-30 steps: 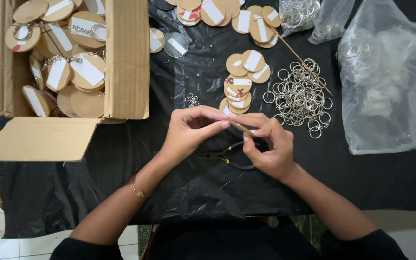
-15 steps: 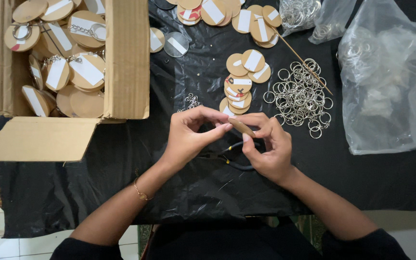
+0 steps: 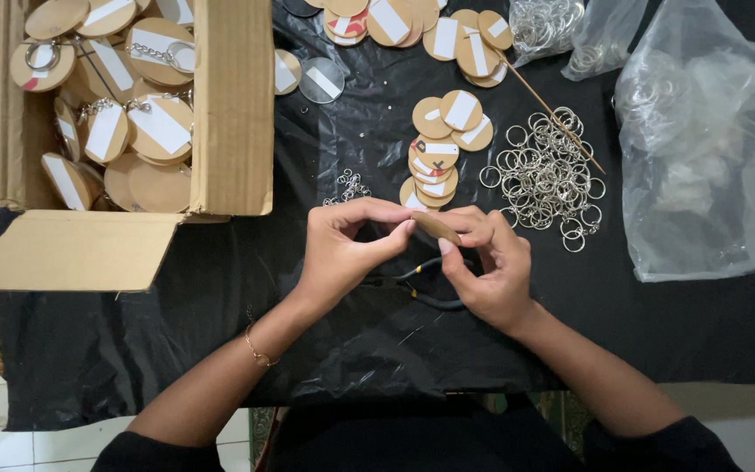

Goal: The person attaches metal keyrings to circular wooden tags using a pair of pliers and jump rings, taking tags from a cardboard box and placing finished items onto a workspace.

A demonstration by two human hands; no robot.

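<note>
My left hand [image 3: 347,249] and my right hand [image 3: 487,267] meet over the black plastic sheet [image 3: 220,332], both pinching one round wooden disc [image 3: 437,227] seen nearly edge-on. Dark-handled pliers [image 3: 430,288] lie on the sheet directly under my hands, partly hidden by them. A small pile of wooden discs with white labels [image 3: 443,144] sits just beyond my fingers. To its right lies a heap of metal key rings [image 3: 548,179]. A short bit of chain [image 3: 349,186] rests left of the discs.
An open cardboard box [image 3: 229,114] at the left holds several finished disc keychains. More discs [image 3: 412,22] lie along the far edge, with a thin wooden stick [image 3: 552,109]. Clear plastic bags [image 3: 701,149] with rings sit at the right. Tiled floor shows at the lower left.
Both hands stay in place. My fingers have shifted slightly on the disc, which now sits a little more tilted between them.
</note>
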